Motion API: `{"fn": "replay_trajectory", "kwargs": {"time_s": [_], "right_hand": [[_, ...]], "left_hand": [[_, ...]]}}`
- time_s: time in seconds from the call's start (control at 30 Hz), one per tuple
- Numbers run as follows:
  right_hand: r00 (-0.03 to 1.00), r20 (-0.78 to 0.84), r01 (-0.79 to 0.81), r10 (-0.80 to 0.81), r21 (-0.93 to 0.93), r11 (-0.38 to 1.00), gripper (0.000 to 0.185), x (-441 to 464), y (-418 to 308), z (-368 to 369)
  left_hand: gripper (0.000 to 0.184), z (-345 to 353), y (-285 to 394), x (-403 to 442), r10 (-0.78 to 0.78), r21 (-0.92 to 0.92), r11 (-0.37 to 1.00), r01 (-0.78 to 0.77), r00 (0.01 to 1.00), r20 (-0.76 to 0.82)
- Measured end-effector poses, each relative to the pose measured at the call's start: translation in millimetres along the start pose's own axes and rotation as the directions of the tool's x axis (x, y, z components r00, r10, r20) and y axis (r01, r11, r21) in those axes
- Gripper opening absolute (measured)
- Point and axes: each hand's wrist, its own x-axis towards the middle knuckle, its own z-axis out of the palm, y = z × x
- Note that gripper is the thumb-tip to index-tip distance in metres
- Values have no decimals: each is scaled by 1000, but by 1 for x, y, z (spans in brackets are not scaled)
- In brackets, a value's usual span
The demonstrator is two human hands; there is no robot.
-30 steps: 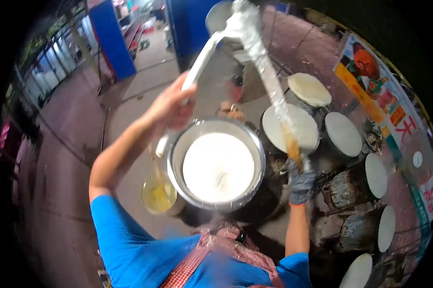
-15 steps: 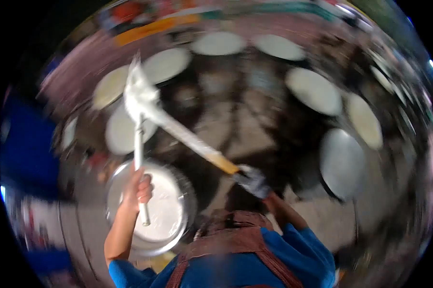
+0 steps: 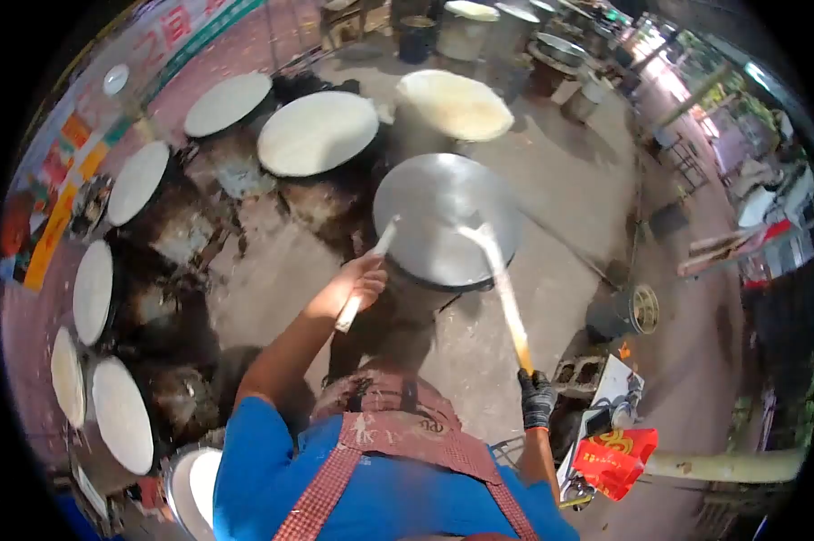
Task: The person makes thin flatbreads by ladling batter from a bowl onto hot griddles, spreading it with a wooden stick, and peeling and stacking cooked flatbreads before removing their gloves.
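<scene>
A round grey metal griddle (image 3: 439, 194) lies in front of me with a shiny, bare-looking surface. My left hand (image 3: 360, 281), ungloved, is wrapped round a white rod (image 3: 348, 311) whose far end reaches the griddle's left edge. My right hand (image 3: 537, 398), in a grey glove, grips the yellowish end of a long stick (image 3: 506, 288). The stick's white-coated far end is over the griddle, where some blurred white matter shows near its tip.
Several black stoves with round pale tops (image 3: 319, 133) curve round the left side. A steel basin (image 3: 183, 491) of white batter stands at the lower left. At the right are a red packet (image 3: 616, 462), a bucket (image 3: 616, 314) and concrete blocks (image 3: 580, 375).
The view has swung from the batter basin to the grey griddle. Both hands, still holding the rod and stick, are now at the griddle, and the two tools have moved apart.
</scene>
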Motion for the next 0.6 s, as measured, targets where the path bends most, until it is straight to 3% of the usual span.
{"fn": "replay_trajectory", "kwargs": {"time_s": [0.03,0.07,0.1,0.17,0.27,0.3,0.37,0.4,0.43,0.47,0.5,0.57,0.6], "right_hand": [[984,-171,96,-42,321,942,33,9,3,1],[925,-344,283,-162,338,898,39,18,-23,-7],[928,-318,279,-194,250,927,40,27,-49,-15],[943,-242,252,-227,78,965,44,39,-89,-17],[990,-105,77,-95,-164,984,41,81,-125,36],[992,-127,-6,-27,-257,966,37,91,-123,58],[988,-76,-147,133,-235,961,33,101,-106,80],[988,-138,-56,66,75,996,31,99,-86,85],[974,-225,82,4,369,926,29,101,-74,87],[967,-38,-194,254,540,819,30,95,-94,68],[942,-10,-231,336,709,666,29,94,-124,59],[882,98,-251,460,925,284,27,105,-183,53],[870,166,-371,464,841,395,24,125,-178,79]], "left_hand": [[22,18,8,25,152,275,955,-114,981,-121],[26,42,13,49,298,547,827,-126,924,-238],[38,49,32,72,318,750,661,-26,915,-248],[49,53,47,118,426,893,450,19,874,-234],[62,10,84,189,320,829,555,71,902,-291],[63,-8,106,208,494,940,333,76,835,-243],[66,-42,137,234,736,979,-130,158,677,-12],[53,-29,132,219,748,774,-555,304,590,304],[57,-7,133,206,710,665,-646,376,615,343],[60,8,133,190,677,545,-712,443,639,366],[64,14,136,182,643,413,-762,499,665,381],[63,14,138,187,631,460,-768,445,647,427],[63,23,138,185,622,512,-766,390,653,432]]}}
